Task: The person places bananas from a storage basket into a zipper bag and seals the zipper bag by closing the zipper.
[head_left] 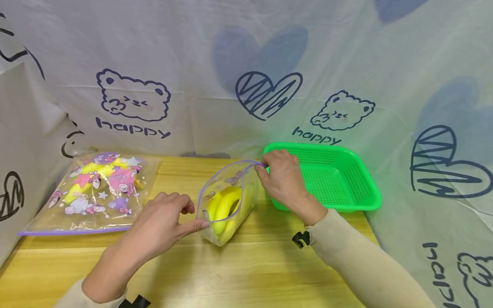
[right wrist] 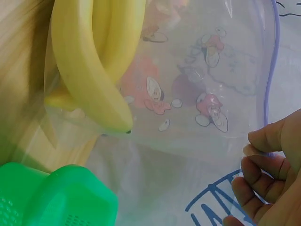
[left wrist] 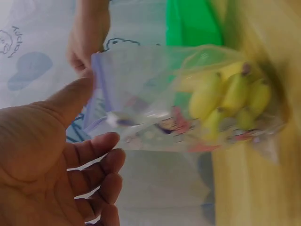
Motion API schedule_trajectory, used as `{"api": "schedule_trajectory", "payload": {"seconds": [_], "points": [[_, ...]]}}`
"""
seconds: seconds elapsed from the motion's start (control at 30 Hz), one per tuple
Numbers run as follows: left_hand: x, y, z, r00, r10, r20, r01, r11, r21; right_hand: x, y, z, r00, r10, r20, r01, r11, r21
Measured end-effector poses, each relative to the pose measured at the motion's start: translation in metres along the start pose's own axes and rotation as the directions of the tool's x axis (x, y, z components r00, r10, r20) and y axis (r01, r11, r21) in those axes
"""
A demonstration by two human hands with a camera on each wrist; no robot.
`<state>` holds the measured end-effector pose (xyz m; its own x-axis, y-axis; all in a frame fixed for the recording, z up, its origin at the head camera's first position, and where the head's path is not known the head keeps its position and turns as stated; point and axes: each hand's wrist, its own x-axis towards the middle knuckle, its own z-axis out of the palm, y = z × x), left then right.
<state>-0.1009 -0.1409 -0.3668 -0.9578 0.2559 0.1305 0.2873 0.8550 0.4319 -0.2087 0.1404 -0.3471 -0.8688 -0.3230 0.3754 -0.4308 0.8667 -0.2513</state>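
A clear zip bag (head_left: 248, 199) with a purple zip rim stands on the table, its mouth spread wide. Yellow bananas (head_left: 223, 207) lie inside it, their tips bunched near the bottom in the left wrist view. My right hand (head_left: 283, 175) pinches the far right corner of the rim between thumb and fingers. At the near left end of the mouth, my left hand (head_left: 159, 222) touches the rim with its extended thumb. Its fingers (left wrist: 101, 172) are apart from the thumb and loosely bent. Pink and white printed figures show on the bag's side in the right wrist view.
To the left lies a second printed zip bag (head_left: 102, 188), flat, with yellow fruit inside. A green perforated basket (head_left: 369, 194) sits behind my right forearm at the table's right. Hanging white cloth (head_left: 200, 51) with bear and heart drawings encloses the wooden table (head_left: 231, 273).
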Motion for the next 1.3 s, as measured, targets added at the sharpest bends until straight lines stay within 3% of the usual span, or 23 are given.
{"api": "schedule_trajectory", "payload": {"seconds": [0.23, 0.4, 0.57, 0.7, 0.83, 1.03, 1.3], "points": [[-0.01, -0.009, 0.017, 1.0, 0.004, -0.016, -0.004, 1.0, 0.003, 0.0, 0.001, -0.001, 1.0, 0.006, -0.009, -0.005, 0.999, 0.036], [-0.01, -0.018, -0.002, 0.995, -0.047, -0.084, 0.044, 0.998, -0.034, -0.001, 0.011, -0.01, 0.999, -0.021, 0.025, 0.019, 0.995, 0.097], [-0.011, -0.026, -0.03, 0.987, -0.115, -0.113, 0.109, 0.992, -0.062, -0.004, 0.022, -0.029, 0.992, 0.0, 0.129, -0.017, 0.991, 0.134], [-0.011, -0.031, -0.042, 0.978, -0.15, -0.143, 0.139, 0.986, -0.087, -0.008, 0.026, -0.039, 0.981, -0.026, 0.195, -0.005, 0.988, 0.156], [-0.009, -0.036, -0.046, 0.972, -0.174, -0.161, 0.16, 0.982, -0.099, -0.013, 0.027, -0.043, 0.969, -0.059, 0.241, 0.018, 0.986, 0.168], [-0.007, -0.044, -0.04, 0.973, -0.191, -0.128, 0.177, 0.978, -0.111, -0.022, 0.031, -0.038, 0.949, -0.079, 0.306, 0.029, 0.986, 0.165], [-0.007, -0.049, -0.04, 0.968, -0.195, -0.155, 0.181, 0.979, -0.098, -0.023, 0.031, -0.036, 0.95, -0.08, 0.301, 0.026, 0.984, 0.178]]}}
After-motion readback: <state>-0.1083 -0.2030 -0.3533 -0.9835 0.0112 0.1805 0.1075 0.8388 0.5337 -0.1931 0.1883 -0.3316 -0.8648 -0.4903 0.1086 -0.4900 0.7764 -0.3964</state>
